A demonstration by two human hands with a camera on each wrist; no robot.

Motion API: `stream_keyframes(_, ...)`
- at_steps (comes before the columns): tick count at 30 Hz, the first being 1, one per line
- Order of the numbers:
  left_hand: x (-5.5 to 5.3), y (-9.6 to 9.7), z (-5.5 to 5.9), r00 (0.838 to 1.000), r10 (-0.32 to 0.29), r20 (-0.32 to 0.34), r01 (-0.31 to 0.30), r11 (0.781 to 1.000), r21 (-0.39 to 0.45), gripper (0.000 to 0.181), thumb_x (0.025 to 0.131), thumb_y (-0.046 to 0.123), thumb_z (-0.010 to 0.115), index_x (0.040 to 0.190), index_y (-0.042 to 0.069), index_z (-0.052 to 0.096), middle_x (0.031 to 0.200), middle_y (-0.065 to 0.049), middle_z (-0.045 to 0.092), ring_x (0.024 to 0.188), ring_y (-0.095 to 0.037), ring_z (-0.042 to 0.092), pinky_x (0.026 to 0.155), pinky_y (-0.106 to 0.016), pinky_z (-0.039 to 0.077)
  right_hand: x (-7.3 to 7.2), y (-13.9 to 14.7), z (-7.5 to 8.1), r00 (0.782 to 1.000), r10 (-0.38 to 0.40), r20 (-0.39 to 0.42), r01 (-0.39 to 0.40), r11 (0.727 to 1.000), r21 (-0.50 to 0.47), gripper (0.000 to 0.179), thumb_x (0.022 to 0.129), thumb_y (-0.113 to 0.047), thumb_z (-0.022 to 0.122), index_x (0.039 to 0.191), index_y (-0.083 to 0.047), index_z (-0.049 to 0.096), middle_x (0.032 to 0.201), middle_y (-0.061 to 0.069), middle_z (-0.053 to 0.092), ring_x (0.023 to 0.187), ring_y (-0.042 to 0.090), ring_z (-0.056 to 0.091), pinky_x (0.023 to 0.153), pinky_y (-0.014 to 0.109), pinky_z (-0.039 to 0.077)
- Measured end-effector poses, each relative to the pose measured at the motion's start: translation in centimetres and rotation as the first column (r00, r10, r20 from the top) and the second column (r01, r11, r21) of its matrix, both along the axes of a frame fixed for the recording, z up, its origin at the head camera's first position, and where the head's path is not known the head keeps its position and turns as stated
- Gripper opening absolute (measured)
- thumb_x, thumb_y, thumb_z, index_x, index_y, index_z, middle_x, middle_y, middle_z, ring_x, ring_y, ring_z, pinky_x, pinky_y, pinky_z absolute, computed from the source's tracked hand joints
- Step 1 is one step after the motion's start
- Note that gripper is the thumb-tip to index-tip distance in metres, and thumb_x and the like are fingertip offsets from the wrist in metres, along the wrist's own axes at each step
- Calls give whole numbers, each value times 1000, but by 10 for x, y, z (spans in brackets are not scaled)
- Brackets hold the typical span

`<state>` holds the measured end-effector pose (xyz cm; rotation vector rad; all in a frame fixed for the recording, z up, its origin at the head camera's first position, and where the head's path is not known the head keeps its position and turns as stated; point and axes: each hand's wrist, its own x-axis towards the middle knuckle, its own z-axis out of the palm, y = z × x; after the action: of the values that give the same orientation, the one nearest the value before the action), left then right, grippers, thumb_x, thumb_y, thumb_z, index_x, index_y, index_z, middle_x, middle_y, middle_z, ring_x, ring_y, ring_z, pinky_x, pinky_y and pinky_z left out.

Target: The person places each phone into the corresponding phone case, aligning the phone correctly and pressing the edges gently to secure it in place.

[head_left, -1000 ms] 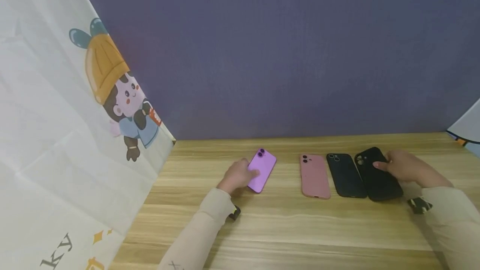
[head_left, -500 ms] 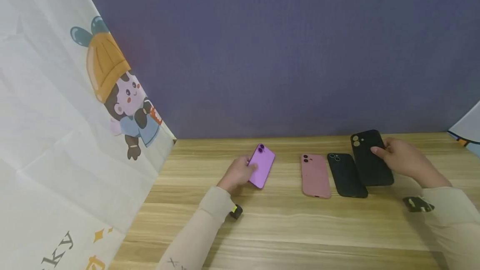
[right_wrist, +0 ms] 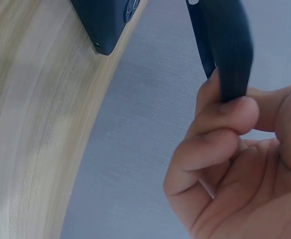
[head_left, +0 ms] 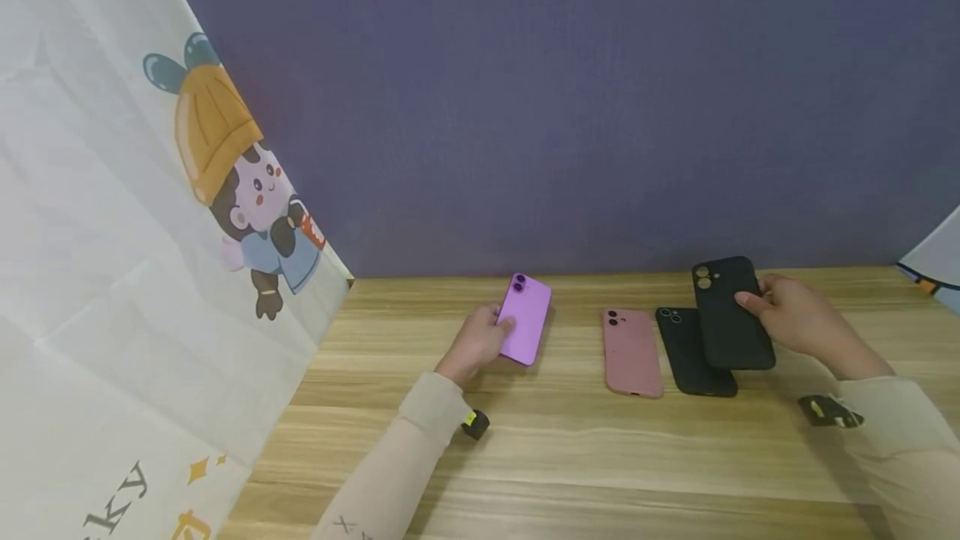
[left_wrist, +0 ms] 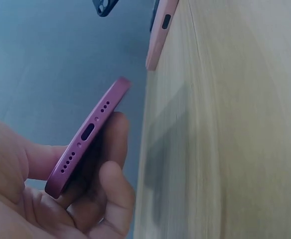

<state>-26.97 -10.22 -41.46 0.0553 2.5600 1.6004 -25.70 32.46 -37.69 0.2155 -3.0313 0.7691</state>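
My left hand (head_left: 477, 343) grips a purple phone (head_left: 527, 315) by its left edge, thumb over the back and fingers beneath. The left wrist view shows the phone's bottom end (left_wrist: 87, 132) with its charging port, lifted off the wood. In my right hand (head_left: 797, 315) is a black phone case (head_left: 729, 319), pinched at its right edge, with open camera cutouts at the top. It hangs above the table and partly covers a dark phone or cased phone (head_left: 686, 357). Left of that lies a pink phone or cased phone (head_left: 632, 354), camera side up.
Everything is over a wood-grain table (head_left: 570, 457). A dark blue-grey panel (head_left: 570, 107) stands along its back edge. At the left hangs a white sheet (head_left: 90, 232) with a cartoon figure. Small black wrist devices (head_left: 476, 423) sit beneath both cuffs.
My right hand has raised the black case off the table and brought it left, over the dark phone. My left hand has lifted the purple phone and turned it more upright.
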Motion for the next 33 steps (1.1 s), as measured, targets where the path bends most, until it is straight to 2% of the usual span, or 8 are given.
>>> stream_keyframes(7,0,1,0,1000,11,11,-11,999,36,33,106,17,52,130,-5,59,102,-16,72,83,-20,70,77,-33,60,1,-3,1,1000,1,-15,-1,1000,-7,45,111,-35,39,96,5,52,65,3,47,58,18,43,53,30,34)
stream_keyframes(16,0,3,2,999,27,19,-28,998,62,38,107,17,50,137,-6,55,109,-17,71,90,-22,70,86,-37,59,2,-7,3,1000,7,-17,-7,1000,-5,46,111,-35,39,96,5,54,66,4,50,59,19,45,54,31,35)
stream_keyframes(25,1,4,2,1000,26,14,-27,996,89,36,106,15,50,133,-7,57,105,-17,71,86,-21,70,82,-35,60,3,-12,6,1000,12,-13,-12,1000,-6,45,112,-33,39,100,7,56,67,5,54,60,19,48,55,32,37)
stream_keyframes(33,1,6,0,1000,28,4,-29,995,100,34,106,14,51,131,-7,58,104,-17,72,85,-20,70,80,-34,60,6,-17,6,1000,21,-16,-22,1000,-11,44,112,-34,38,96,4,54,64,3,47,56,18,43,51,30,34)
